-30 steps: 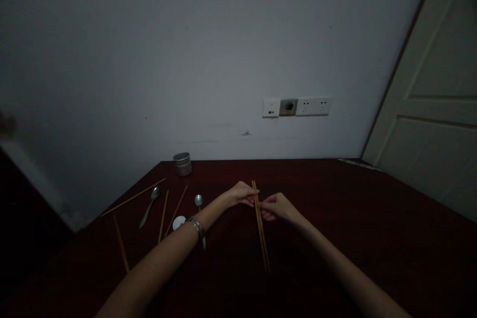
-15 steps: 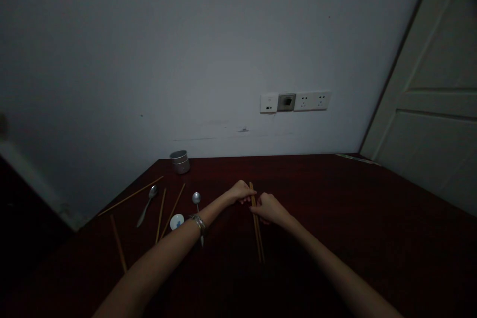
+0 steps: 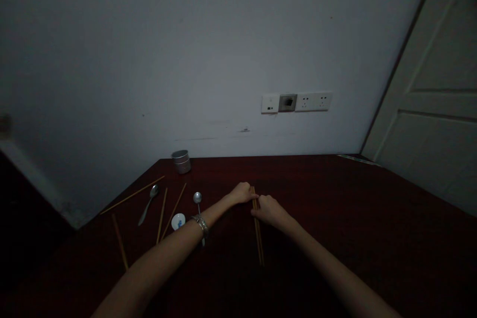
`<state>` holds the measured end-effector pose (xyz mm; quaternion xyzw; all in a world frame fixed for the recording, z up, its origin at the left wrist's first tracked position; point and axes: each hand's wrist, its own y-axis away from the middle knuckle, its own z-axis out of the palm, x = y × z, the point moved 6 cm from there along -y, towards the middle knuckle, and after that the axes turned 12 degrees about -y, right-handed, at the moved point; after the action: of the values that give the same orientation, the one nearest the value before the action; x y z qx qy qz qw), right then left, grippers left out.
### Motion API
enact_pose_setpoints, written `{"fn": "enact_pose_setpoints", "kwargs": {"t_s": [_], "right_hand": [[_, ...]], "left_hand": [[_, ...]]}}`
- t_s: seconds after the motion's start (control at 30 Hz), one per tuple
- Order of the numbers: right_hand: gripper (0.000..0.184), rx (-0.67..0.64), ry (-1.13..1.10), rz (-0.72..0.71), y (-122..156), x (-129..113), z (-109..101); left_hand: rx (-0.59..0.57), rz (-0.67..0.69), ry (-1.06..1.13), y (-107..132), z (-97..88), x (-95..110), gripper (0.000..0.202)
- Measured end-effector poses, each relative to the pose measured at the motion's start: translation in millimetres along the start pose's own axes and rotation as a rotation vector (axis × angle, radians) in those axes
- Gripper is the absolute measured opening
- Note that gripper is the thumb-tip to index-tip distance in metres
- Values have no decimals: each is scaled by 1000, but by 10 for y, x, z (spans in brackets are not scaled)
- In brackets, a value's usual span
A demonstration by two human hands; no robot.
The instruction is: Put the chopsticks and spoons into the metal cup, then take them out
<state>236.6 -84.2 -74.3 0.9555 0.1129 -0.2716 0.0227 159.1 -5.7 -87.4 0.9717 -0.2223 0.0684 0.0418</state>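
Although contact with the desk (image 3: pixel 335 208) cannot be told, one pair of chopsticks (image 3: pixel 258 233) is over its middle. Left hand (image 3: pixel 242 193): clamped on the far ends. Right hand (image 3: pixel 273 210): closed around the sticks just nearer. Possible fault: ends splaying or sliding out of line, should either grip loosen or pull unevenly. Long axis: near 12-to-6, leaning slightly to 11 and 5; free ends point towards 6. At 9 o'clock: white dish (image 3: pixel 177 220). At 10: metal cup (image 3: pixel 182 164).
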Motion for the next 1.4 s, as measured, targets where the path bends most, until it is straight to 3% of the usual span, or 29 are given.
{"fn": "enact_pose_setpoints", "kwargs": {"t_s": [0.47,0.57,0.67,0.8,0.97,1.1,1.23,1.3,1.4], "right_hand": [[22,-1,19,7,43,-51,-23],[23,-20,-76,23,20,17,-28],[37,-115,-266,92,-3,167,6],[41,-186,-498,196,-12,428,58],[46,-198,-631,176,-26,689,146],[47,-131,-691,168,-62,774,121],[41,-94,-741,4,-150,405,15],[36,-87,-749,-106,-228,40,0],[26,-137,-747,-165,-408,-583,135]], "left_hand": [[4,40,39,73,-33,49,32],[24,15,48,138,-63,31,33],[57,-24,48,244,-165,-76,31],[142,-61,52,486,-448,-427,31],[204,-202,42,983,-792,-1164,25],[233,-339,30,1475,-911,-1761,20],[177,-452,70,1889,-852,-2220,17],[137,-513,106,2026,-783,-2373,17],[103,-563,114,2107,-692,-2478,17]]}}
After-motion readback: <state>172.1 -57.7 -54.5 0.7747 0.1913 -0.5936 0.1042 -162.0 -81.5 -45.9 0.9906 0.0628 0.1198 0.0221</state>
